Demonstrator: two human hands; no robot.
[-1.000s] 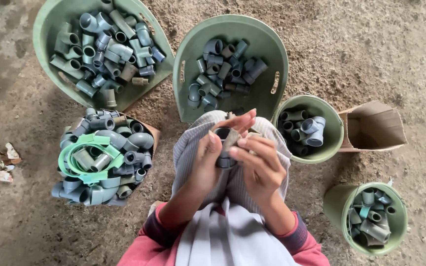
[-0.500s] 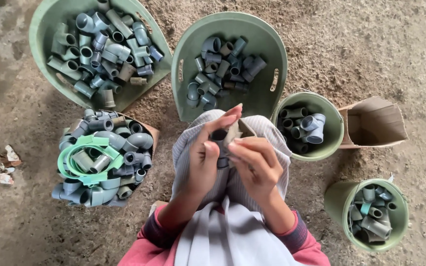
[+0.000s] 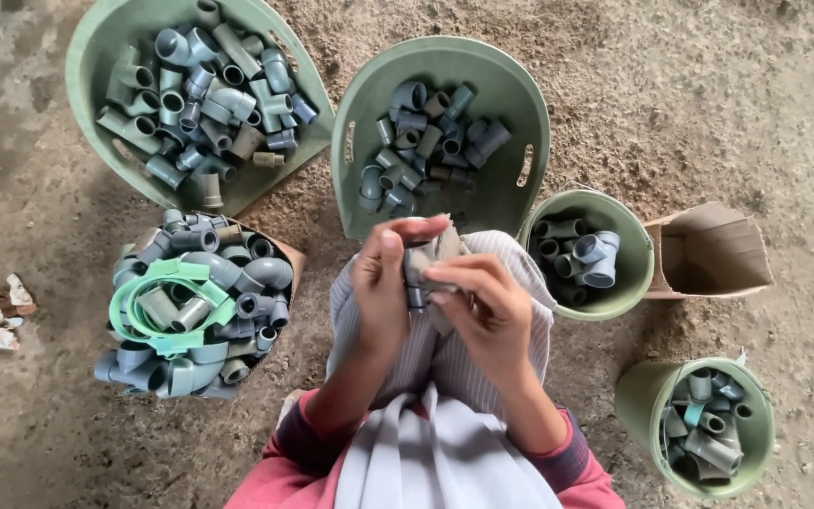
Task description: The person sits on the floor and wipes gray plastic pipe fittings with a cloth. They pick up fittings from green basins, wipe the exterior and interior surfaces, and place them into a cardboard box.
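Grey pipe fitting (image 3: 418, 273) held between both hands, raised above the lap, in front of the striped cloth over the knees. Upper part wrapped in a scrap of grey-brown material (image 3: 445, 247); lower end, a dark round opening, poking out below the fingers. Pinched on the left by the left hand (image 3: 381, 283), thumb laid along the top, fingers curled behind. Covered from the right by the right hand (image 3: 487, 306), fingertips pressed flat on the wrapped part, palm turned inward. Both grips closed on the fitting, the two hands touching across it. Forearms rising from the bottom of the view, converging at the fitting, pink sleeves (image 3: 577, 457) at the elbows.

Just beyond the hands, a green tub (image 3: 511, 104) with a shallow layer of dark grey fittings. To its left, a larger green tub (image 3: 87, 85) heaped with grey elbows and couplers. Left of the knees, a cardboard box (image 3: 292, 256) overfilled with fittings, a bright green plastic strap (image 3: 148, 320) looped on top. Right of the knees, a small green bucket (image 3: 635, 283) holding a few fittings, touching an open cardboard box (image 3: 708, 250) lying beside it. Nearer, at lower right, a second green bucket (image 3: 643, 401) with mixed fittings. All standing on a sandy dirt floor (image 3: 727, 94); a few pale scraps (image 3: 13, 302) at the far left edge.
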